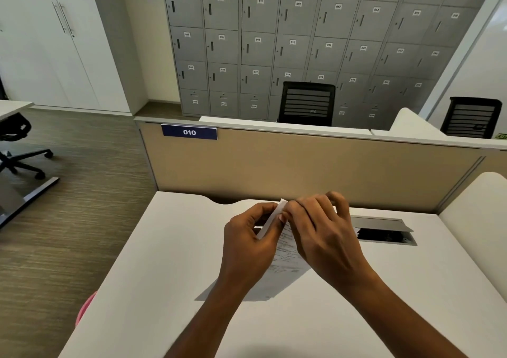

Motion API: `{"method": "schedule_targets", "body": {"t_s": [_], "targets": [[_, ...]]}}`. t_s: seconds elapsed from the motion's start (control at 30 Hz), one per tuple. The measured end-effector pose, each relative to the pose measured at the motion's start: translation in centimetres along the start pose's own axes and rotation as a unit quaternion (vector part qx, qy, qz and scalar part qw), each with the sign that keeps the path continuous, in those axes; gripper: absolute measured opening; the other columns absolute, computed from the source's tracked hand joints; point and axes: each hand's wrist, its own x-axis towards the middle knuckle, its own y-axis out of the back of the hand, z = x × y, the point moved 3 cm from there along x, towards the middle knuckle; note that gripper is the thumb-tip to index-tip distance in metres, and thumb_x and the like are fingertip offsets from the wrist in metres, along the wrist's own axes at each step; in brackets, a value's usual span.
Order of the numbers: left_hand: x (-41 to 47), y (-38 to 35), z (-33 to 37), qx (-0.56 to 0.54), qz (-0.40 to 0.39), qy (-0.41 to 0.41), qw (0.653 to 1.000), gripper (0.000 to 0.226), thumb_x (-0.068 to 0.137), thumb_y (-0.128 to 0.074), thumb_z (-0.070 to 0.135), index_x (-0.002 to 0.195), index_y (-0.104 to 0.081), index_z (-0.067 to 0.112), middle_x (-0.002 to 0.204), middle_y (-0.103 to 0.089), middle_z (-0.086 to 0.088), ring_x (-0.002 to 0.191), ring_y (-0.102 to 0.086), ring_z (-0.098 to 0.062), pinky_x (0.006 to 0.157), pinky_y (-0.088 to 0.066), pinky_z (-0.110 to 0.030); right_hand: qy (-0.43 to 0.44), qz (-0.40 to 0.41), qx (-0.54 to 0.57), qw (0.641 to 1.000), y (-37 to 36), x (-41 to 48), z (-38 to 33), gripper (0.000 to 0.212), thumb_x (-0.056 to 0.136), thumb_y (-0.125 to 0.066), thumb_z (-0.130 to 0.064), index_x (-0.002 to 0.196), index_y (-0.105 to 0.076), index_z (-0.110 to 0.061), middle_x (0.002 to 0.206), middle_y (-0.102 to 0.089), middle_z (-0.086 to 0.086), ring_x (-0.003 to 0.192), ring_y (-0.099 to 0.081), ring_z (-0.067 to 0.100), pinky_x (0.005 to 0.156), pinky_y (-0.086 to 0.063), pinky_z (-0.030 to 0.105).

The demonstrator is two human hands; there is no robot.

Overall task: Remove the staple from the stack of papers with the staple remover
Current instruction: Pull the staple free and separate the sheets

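Observation:
A stack of printed papers [288, 250] is lifted off the white desk [170, 261] at its far end, with a top corner bent over. My left hand [247, 245] grips the left side of that raised end, fingers curled round the folded edge. My right hand [321, 231] pinches the top corner from the right, fingertips meeting those of the left hand. The staple is hidden under the fingers. No staple remover shows in view.
A tan partition with a blue "010" sign [189, 132] closes the desk's far edge. An open cable hatch [384, 231] lies in the desk to the right of my hands. Black chairs [307, 104] and grey lockers stand beyond. A pink object [85, 307] sits at the desk's left edge.

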Motion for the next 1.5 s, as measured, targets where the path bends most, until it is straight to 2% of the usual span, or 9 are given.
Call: {"method": "schedule_targets", "body": {"t_s": [0.17, 0.5, 0.67, 0.87, 1.0, 1.13, 1.33, 1.43, 1.5], "targets": [[0.2, 0.8, 0.1, -0.011, -0.002, 0.008, 1.000, 0.018, 0.098, -0.070, 0.023, 0.114, -0.077, 0.022, 0.097, -0.079, 0.011, 0.090, -0.075, -0.013, 0.073, -0.063, -0.028, 0.027, 0.029, -0.050, 0.998, 0.2, 0.6, -0.5, 0.014, 0.096, -0.063, -0.012, 0.108, -0.066, -0.007, 0.096, -0.065, 0.007, 0.089, -0.056, 0.022, 0.090, -0.041, 0.044], [1.0, 1.6, 1.4, 0.059, 0.060, -0.093, 0.992, 0.017, 0.095, -0.074, 0.018, 0.111, -0.078, 0.017, 0.094, -0.078, 0.011, 0.085, -0.073, -0.007, 0.074, -0.059, -0.020, 0.051, -0.046, -0.134, 0.989, -0.1, 3.5, -1.1, 0.019, 0.103, -0.038, -0.017, 0.098, -0.056, -0.012, 0.088, -0.057, 0.005, 0.085, -0.057, 0.022, 0.089, -0.029, 0.042], [1.3, 1.0, 1.5, 0.121, 0.096, -0.156, 0.976, 0.016, 0.091, -0.077, 0.008, 0.107, -0.079, 0.006, 0.097, -0.081, -0.003, 0.083, -0.075, -0.015, 0.075, -0.063, -0.034, 0.033, -0.078, -0.138, 0.987, 0.0, 3.7, -1.0, 0.019, 0.103, -0.037, -0.015, 0.099, -0.055, -0.012, 0.086, -0.055, 0.006, 0.082, -0.056, 0.023, 0.088, -0.029, 0.043], [1.4, 0.3, 0.6, 0.099, 0.098, -0.121, 0.983, 0.016, 0.091, -0.078, 0.011, 0.107, -0.080, 0.011, 0.097, -0.081, 0.004, 0.085, -0.075, -0.011, 0.073, -0.062, -0.035, -0.059, -0.101, 0.014, 0.993, 0.0, 3.0, 0.4, 0.029, 0.103, -0.040, -0.028, 0.104, -0.062, -0.009, 0.107, -0.064, 0.011, 0.096, -0.061, 0.026, 0.086, -0.046, 0.039], [1.4, 0.6, 0.1, 0.047, 0.103, -0.060, 0.992, 0.015, 0.094, -0.074, 0.012, 0.108, -0.079, 0.017, 0.095, -0.079, 0.011, 0.089, -0.075, -0.007, 0.068, -0.061, -0.027, -0.127, -0.139, 0.258, 0.948, -0.5, 2.5, 2.4, 0.025, 0.105, -0.040, -0.030, 0.102, -0.058, -0.013, 0.126, -0.058, 0.004, 0.116, -0.054, 0.016, 0.093, -0.044, 0.018], [1.5, 0.9, -0.4, -0.001, 0.097, -0.017, 0.995, 0.015, 0.097, -0.072, 0.013, 0.105, -0.079, 0.024, 0.088, -0.078, 0.013, 0.085, -0.075, -0.014, 0.063, -0.063, -0.035, -0.134, -0.128, 0.344, 0.921, -1.4, 2.4, 3.0, 0.009, 0.101, -0.054, -0.021, 0.097, -0.057, -0.015, 0.112, -0.062, -0.001, 0.089, -0.050, -0.007, 0.076, -0.034, 0.004], [0.6, 2.3, -1.3, -0.034, 0.097, 0.017, 0.995, 0.013, 0.097, -0.073, 0.016, 0.108, -0.077, 0.021, 0.097, -0.080, 0.004, 0.092, -0.077, -0.021, 0.070, -0.066, -0.038, -0.071, -0.095, 0.378, 0.918, -2.9, 3.0, 1.7, 0.012, 0.099, -0.052, -0.020, 0.091, -0.057, -0.012, 0.093, -0.057, 0.001, 0.074, -0.045, 0.006, 0.063, -0.039, 0.013], [-0.2, 3.4, -2.6, -0.088, 0.018, 0.068, 0.994, 0.029, 0.093, -0.077, 0.020, 0.120, -0.071, 0.018, 0.111, -0.079, 0.001, 0.104, -0.075, -0.023, 0.081, -0.065, -0.037, -0.054, -0.070, 0.376, 0.923, -3.2, 3.4, 1.0, 0.011, 0.099, -0.054, -0.014, 0.091, -0.059, -0.007, 0.093, -0.057, 0.004, 0.076, -0.048, 0.012, 0.064, -0.048, 0.026], [-1.1, 4.1, -3.9, -0.043, -0.029, 0.114, 0.992, 0.037, 0.092, -0.078, 0.025, 0.127, -0.069, 0.021, 0.117, -0.078, 0.005, 0.106, -0.075, -0.021, 0.089, -0.064, -0.042, -0.043, -0.059, 0.381, 0.922, -3.2, 3.8, 0.4, 0.017, 0.100, -0.049, -0.017, 0.092, -0.059, -0.005, 0.095, -0.058, 0.006, 0.078, -0.050, 0.015, 0.063, -0.051, 0.031]]}}
